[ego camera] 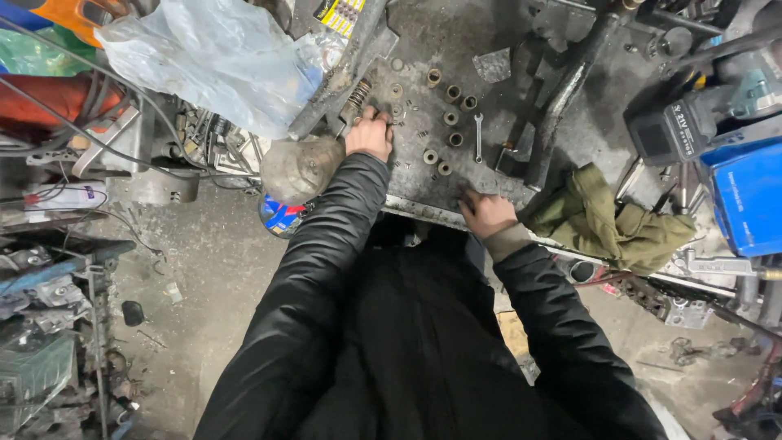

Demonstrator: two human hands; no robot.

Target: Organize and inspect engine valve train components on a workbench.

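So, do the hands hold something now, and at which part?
It cannot be told. The left hand rests by a spring on the metal workbench; the right hand lies at its near edge.

Gritty matt metal workbench (489,175), crumpled olive cloth (619,220).

A grimy metal table (505,37) stands over a dusty concrete floor (220,269) littered with scraps. A crumpled plastic sheet (216,57) lies to one side, an olive cloth (611,220) hangs off the table edge, and a blue case (749,200) sits by a power tool (692,122). Metal parts crowd a rack (49,326) beside the floor.
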